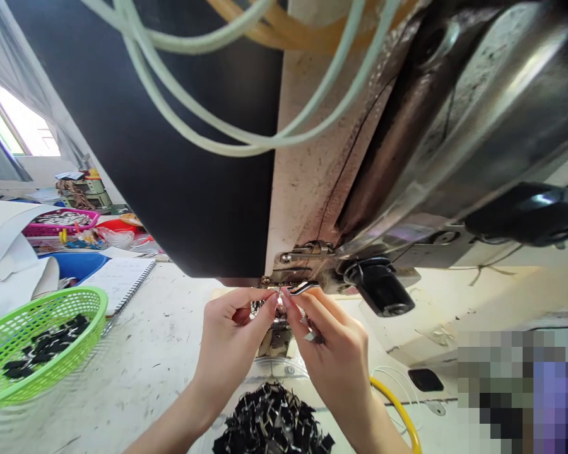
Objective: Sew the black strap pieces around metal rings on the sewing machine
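Both hands meet under the head of a sewing machine (303, 208), close to its needle area. My left hand (231, 334) is closed, with thumb and forefinger pinched together; whatever lies between them is too small to make out. Facing it, my right hand (334, 334) is closed too, its fingertips on a small black strip with a white edge (305, 288). A shiny metal piece (312, 336) pokes out from the right palm, its other end hidden. Below the wrists lies a heap of small black pieces (274, 422) with pale edges.
A green basket (101, 315) with black pieces stands at left, beside a spiral notebook (123, 280). Farther back are a pink basket (92, 221) and a blue container (88, 265). Pale tubes (246, 150) hang in front of the machine; a yellow hose (400, 410) curves at right.
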### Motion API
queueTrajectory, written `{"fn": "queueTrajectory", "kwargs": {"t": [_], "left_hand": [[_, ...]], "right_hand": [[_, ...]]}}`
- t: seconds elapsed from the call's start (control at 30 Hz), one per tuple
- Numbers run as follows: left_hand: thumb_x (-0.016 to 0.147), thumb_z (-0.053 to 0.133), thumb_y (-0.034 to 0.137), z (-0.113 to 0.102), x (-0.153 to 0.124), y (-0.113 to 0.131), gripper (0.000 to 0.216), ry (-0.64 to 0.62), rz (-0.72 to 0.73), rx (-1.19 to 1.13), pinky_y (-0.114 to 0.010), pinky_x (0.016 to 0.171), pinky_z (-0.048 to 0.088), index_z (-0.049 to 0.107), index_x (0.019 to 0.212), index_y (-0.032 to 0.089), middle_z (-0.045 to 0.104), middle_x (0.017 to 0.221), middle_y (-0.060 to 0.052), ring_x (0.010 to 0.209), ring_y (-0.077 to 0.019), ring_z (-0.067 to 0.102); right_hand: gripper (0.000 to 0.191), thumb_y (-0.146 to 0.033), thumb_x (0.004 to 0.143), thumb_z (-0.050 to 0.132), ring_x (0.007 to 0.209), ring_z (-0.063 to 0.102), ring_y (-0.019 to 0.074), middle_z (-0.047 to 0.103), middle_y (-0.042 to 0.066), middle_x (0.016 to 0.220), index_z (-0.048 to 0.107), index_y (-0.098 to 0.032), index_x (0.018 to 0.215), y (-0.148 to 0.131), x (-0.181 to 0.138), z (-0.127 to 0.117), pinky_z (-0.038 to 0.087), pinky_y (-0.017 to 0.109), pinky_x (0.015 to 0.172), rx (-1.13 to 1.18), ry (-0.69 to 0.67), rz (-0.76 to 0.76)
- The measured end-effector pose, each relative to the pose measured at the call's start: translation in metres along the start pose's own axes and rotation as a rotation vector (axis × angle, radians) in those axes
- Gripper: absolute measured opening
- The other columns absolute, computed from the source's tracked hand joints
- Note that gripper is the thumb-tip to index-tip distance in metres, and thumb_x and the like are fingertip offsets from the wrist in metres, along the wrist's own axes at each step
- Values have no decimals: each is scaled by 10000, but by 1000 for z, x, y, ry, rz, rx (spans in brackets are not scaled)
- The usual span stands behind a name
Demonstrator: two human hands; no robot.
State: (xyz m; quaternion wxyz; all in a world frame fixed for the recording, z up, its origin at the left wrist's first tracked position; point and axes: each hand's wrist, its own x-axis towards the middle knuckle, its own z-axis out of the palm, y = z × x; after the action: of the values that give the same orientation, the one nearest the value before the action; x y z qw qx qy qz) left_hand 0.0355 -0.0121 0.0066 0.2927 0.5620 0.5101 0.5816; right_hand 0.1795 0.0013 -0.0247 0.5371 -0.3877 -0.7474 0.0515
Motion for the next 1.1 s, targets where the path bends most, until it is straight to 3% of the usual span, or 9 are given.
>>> {"fn": "queueTrajectory", "kwargs": {"t": [0.27, 0.37, 0.43, 0.57, 0.67, 0.77, 0.87, 1.0, 1.1], "left_hand": [[852, 687, 312, 0, 1, -5, 180, -1, 55, 34, -226, 453, 323, 800, 807, 180, 495, 520, 37, 502, -107, 386], [856, 689, 296, 1, -3, -7, 152, -7, 86, 2, -229, 473, 395, 783, 841, 177, 586, 563, 17, 512, -115, 472], [869, 680, 271, -1, -4, -9, 116, 59, 121, -15, -221, 438, 357, 754, 862, 183, 529, 523, 49, 459, -97, 415], [879, 660, 233, -9, 3, -10, 102, 230, 145, -104, -217, 459, 355, 665, 781, 208, 450, 510, 79, 480, -101, 413], [907, 633, 269, -11, 8, -11, 190, 138, 67, -111, -257, 678, 498, 668, 732, 201, 669, 696, 10, 727, -157, 620], [967, 559, 309, -9, 1, -10, 206, 83, 56, -90, -324, 831, 514, 716, 897, 196, 754, 912, -36, 868, -194, 670], [982, 534, 292, -10, -15, -8, 216, 102, 157, 17, -357, 882, 511, 713, 1060, 200, 754, 1058, -72, 992, -229, 674], [988, 515, 255, -30, -36, -5, 327, -39, 196, 151, -390, 1014, 467, 623, 1296, 247, 680, 1304, -71, 1211, -239, 603], [969, 547, 233, -54, -51, -12, 221, -110, 152, 280, -371, 938, 492, 667, 1151, 268, 714, 1161, -40, 1103, -224, 633]], "right_hand": [[327, -86, 917, 495, 656, 620, 171, 685, 44, 883, 632, -232, 1175, 6, -1, 1, 458, 290, 591, -126, -41, -101], [222, -144, 908, 544, 611, 584, 167, 658, 30, 816, 642, -236, 1085, 6, -1, 2, 420, 282, 545, -98, -10, -62], [47, -204, 891, 599, 519, 500, 142, 568, -15, 654, 629, -237, 874, 6, 0, -1, 372, 263, 483, 86, 88, 120], [321, -381, 917, 534, 412, 259, 113, 296, -79, 515, 419, -257, 644, 5, 5, -20, 270, 242, 377, 697, 184, 623], [337, -425, 909, 508, 415, 132, 94, 268, -87, 554, 387, -253, 646, 5, 1, -37, 221, 232, 336, 996, 111, 742], [360, -378, 900, 605, 461, 118, 91, 282, -87, 554, 399, -225, 647, 5, -11, -41, 202, 210, 375, 1204, 80, 816], [270, -382, 928, 634, 503, 182, 98, 322, -83, 578, 483, -224, 770, 3, -22, -36, 217, 204, 428, 1018, 81, 814], [236, -447, 958, 594, 564, 326, 108, 398, -54, 658, 580, -212, 956, -2, -26, -32, 297, 220, 489, 587, 13, 707], [256, -446, 974, 543, 577, 395, 116, 478, -29, 733, 607, -225, 1088, -2, -31, -37, 335, 239, 503, 342, -75, 652]]}}
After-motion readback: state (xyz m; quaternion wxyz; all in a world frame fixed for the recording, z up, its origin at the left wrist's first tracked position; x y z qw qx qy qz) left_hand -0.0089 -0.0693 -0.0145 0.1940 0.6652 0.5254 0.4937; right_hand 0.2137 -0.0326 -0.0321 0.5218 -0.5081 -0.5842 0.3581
